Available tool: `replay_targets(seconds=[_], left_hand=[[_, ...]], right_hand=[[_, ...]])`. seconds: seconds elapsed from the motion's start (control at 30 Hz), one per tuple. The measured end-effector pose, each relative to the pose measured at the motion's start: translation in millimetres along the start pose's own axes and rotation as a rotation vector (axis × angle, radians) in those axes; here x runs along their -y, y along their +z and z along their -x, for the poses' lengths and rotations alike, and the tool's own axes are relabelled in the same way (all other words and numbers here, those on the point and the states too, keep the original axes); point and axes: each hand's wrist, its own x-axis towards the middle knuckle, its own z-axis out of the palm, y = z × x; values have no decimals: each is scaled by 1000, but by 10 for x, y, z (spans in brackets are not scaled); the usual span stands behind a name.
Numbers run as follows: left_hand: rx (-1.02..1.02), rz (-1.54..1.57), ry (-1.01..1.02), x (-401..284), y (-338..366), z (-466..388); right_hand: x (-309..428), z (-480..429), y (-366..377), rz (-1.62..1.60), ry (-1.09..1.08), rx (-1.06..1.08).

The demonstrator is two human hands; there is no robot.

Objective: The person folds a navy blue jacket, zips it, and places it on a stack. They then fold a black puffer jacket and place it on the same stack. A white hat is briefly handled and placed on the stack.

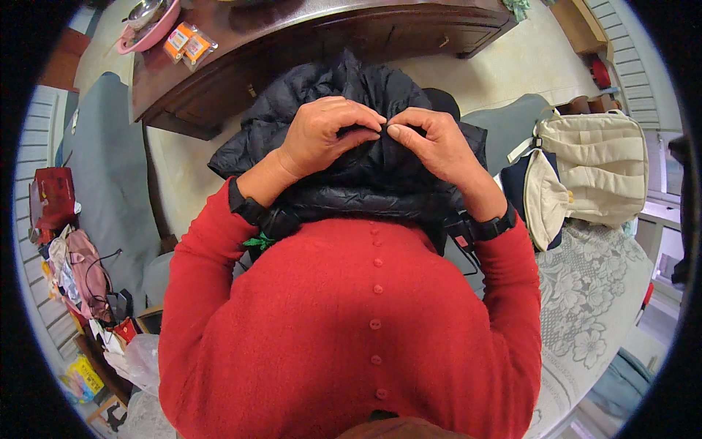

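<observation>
A black quilted jacket [351, 181] lies bunched over my lap. Above its middle, my left hand [326, 129] and my right hand [430, 140] meet almost fingertip to fingertip. The thumb and fingers of each hand are pinched around something small and dark between them; what it is cannot be made out, though it could be part of the jacket. Each wrist bears a black band. Dark fabric shows below and behind both hands.
Ahead stands a dark wooden table [230, 46] with orange packets [189, 45] and a pink basin [156, 33]. At right, a cream backpack [595, 164] rests on the seat beside a lace cover [581, 291]. Grey upholstery [112, 181] and piled belongings are at left.
</observation>
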Motion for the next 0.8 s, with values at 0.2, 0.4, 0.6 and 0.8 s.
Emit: replay_targets(seconds=[0.2,0.4,0.6,0.8], left_hand=[[-26,-36,40,-128,-130,-137],[-37,-173,193,-226,-451,-536],[-191,-358,356,-460,-708,-970],[-232,-288,294,-645,-885,-1309]], right_hand=[[198,-72,32,79,-103,-121],[425,-351,-329,-100,24,55],[805,-653,-702,17,-122,-50],[1165,-895,-910,286,-297,-285]])
